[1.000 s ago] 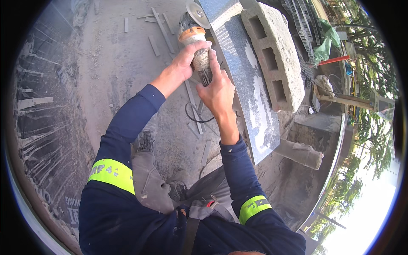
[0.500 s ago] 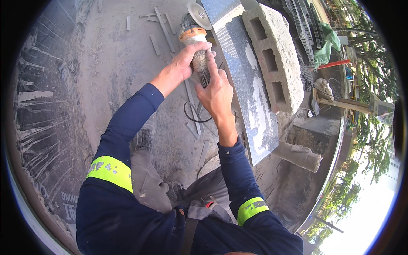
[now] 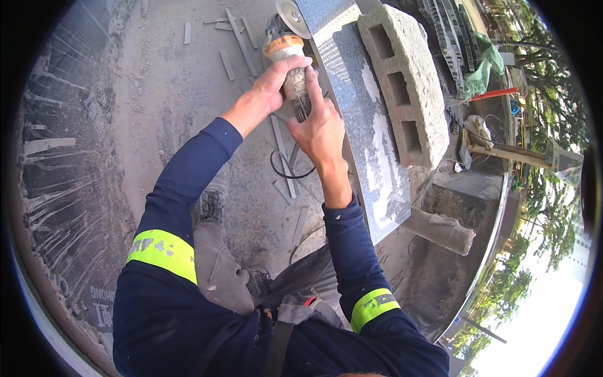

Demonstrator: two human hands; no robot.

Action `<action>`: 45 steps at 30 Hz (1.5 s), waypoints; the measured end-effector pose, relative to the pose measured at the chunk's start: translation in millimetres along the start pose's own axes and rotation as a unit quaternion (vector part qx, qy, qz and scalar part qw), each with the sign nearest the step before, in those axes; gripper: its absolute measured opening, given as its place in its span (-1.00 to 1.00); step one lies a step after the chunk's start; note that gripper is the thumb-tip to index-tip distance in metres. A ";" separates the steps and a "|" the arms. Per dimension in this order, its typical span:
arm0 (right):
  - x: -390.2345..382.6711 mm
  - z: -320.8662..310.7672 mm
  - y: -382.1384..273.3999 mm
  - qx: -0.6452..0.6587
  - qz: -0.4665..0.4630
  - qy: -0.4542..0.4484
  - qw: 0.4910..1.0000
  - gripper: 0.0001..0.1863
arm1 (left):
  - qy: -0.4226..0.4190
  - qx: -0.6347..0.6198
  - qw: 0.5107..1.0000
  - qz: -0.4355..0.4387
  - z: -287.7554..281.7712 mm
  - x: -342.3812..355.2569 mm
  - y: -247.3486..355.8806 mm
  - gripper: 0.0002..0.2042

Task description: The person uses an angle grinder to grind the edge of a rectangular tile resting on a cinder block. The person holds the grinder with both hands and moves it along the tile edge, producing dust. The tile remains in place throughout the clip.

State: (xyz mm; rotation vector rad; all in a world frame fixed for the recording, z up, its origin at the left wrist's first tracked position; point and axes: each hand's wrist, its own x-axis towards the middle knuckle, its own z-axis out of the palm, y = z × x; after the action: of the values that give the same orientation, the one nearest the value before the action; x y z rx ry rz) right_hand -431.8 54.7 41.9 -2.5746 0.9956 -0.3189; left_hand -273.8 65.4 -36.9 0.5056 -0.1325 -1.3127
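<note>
Both my hands are wrapped around a dusty angle grinder point(image 3: 296, 81) with an orange band near its head. My left hand point(image 3: 272, 85) grips the body just behind that band. Farther back, my right hand point(image 3: 319, 125) holds the handle end, its index finger stretched along the body. The grinder's round disc point(image 3: 293, 17) stands at the far edge of a grey speckled slab point(image 3: 370, 125); I cannot tell whether it touches. A black cord point(image 3: 290, 178) loops below the handle.
A hollow concrete block point(image 3: 411, 81) lies on the slab. Thin offcut strips point(image 3: 240, 41) are scattered over the dusty floor. A pale cylinder point(image 3: 441, 231) juts out beneath the slab. Green cloth point(image 3: 485, 66) and a red bar point(image 3: 494, 94) lie at the far right. Dark sheeting point(image 3: 56, 157) lines the left.
The grinder and both my hands have shifted slightly away from me and a little left along the slab's edge. My grip looks the same.
</note>
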 end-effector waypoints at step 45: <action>-19.5 -1.5 2.3 0.014 0.015 0.021 1.000 0.07 | 0.026 0.021 0.999 0.015 1.3 -13.4 -16.4 -0.66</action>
State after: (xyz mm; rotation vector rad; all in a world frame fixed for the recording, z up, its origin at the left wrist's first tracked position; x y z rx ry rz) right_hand -447.8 66.1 40.8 -2.5342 1.0359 -0.3768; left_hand -292.4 75.0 -40.2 0.5705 -0.1246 -1.2687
